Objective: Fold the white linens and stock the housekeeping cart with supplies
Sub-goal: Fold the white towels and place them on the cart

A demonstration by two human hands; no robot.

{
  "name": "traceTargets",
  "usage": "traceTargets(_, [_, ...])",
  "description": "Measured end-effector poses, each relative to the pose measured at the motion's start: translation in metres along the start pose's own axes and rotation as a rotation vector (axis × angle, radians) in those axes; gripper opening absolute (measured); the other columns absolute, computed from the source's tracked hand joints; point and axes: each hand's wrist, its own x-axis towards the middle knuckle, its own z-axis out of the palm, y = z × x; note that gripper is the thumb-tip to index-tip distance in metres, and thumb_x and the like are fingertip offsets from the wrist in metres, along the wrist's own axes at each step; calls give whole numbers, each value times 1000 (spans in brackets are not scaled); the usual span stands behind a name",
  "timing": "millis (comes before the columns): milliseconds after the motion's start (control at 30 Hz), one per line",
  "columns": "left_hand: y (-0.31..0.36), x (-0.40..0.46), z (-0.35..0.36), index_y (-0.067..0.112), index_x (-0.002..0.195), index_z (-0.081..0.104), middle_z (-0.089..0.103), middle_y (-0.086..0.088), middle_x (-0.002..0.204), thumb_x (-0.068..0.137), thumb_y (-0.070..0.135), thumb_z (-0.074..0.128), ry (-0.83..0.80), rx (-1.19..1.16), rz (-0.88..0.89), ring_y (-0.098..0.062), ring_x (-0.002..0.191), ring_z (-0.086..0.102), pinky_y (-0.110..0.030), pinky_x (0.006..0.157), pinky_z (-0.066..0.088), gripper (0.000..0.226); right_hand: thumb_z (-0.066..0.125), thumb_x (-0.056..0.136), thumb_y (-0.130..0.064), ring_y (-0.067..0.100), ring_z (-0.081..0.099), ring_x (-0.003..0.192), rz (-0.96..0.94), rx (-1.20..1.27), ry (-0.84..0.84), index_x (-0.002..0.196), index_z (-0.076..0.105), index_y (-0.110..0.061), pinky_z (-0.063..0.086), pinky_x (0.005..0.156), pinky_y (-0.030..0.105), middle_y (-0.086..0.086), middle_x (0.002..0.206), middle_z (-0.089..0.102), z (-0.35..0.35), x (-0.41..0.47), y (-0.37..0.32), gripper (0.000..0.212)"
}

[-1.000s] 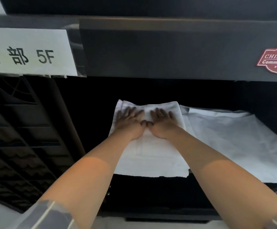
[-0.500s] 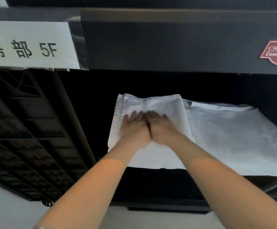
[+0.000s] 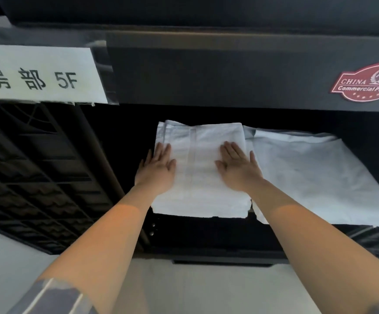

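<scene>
Dark cart shelf [image 3: 125, 141], open at the front, roofed by the cart's grey upper panel [image 3: 206, 78]. On the shelf, at 12 o'clock of centre: folded white towel [image 3: 203, 177], stacked flat, front edge overhanging the shelf lip. Just beside it at 3 o'clock, touching along one side: flat white sheet [image 3: 315, 177], spread wide, front edge likewise over the lip, its left margin tucked partly beneath the towel. At 9 o'clock of the towel: bare dark shelf floor, bounded by a ribbed black side wall [image 3: 32, 168]. Shelf rear lost in shadow; depth not discernible.
</scene>
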Motion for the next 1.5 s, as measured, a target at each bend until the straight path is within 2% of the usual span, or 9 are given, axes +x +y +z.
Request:
traceTargets(100, [5,-12,-3,24,153,0,-5,2,160,101,39,10,143,129,-69,-20,147,-9,-44,119,-1,55,18,102,-35,15,-13,147,74,-34,128,153,5,-12,-7,119,46,1,161,-4,2,-13,-9,57])
traceTargets(200, [33,-35,6,18,151,21,14,-2,159,99,34,22,341,132,94,-18,147,0,-42,118,-4,54,32,100,-24,22,9,148,-57,-3,324,149,27,-8,-8,117,43,10,157,24,17,-38,-39,52])
traceTargets(333, [52,-57,27,19,150,25,23,1,157,102,36,18,250,147,248,-12,146,11,-34,119,0,52,34,101,-27,24,32,141,-141,-44,345,141,43,-5,12,119,44,12,146,44,36,-57,-54,46])
traceTargets(500, [11,-57,21,19,152,19,15,5,159,102,39,11,280,174,136,-8,146,7,-32,120,7,55,14,100,-40,15,20,145,-8,-71,356,146,35,-10,5,120,40,4,153,34,35,-64,-11,59])
traceTargets(767, [-6,-74,0,13,153,5,4,0,161,103,34,12,86,87,30,-12,147,0,-31,120,5,54,13,102,-41,12,5,147,98,31,242,152,17,-15,2,120,35,-2,160,14,22,-78,-9,57])
traceTargets(967, [0,-119,-28,13,150,25,24,-3,157,104,37,19,6,47,5,-17,143,24,-32,116,22,52,19,104,-32,15,17,146,122,111,109,151,21,-11,9,120,32,3,158,21,-7,-124,-10,51])
traceTargets(1233, [25,-199,-53,8,134,49,56,-5,131,103,29,32,138,-82,110,-22,116,54,-32,96,42,41,33,103,-25,25,57,107,174,351,257,112,61,-6,45,91,32,7,114,63,-50,-214,-36,35])
traceTargets(1333, [38,-217,-55,7,122,59,64,-6,117,102,27,36,198,-144,163,-22,108,58,-32,91,43,36,34,102,-26,21,54,82,211,395,300,86,58,-8,44,71,32,2,83,59,-52,-235,-41,35])
traceTargets(1500, [65,-231,-49,11,126,59,64,-2,119,102,30,36,175,-190,249,-20,110,58,-31,93,42,38,36,102,-28,19,54,85,323,485,316,91,61,-9,41,71,30,-1,86,60,-47,-265,-35,33])
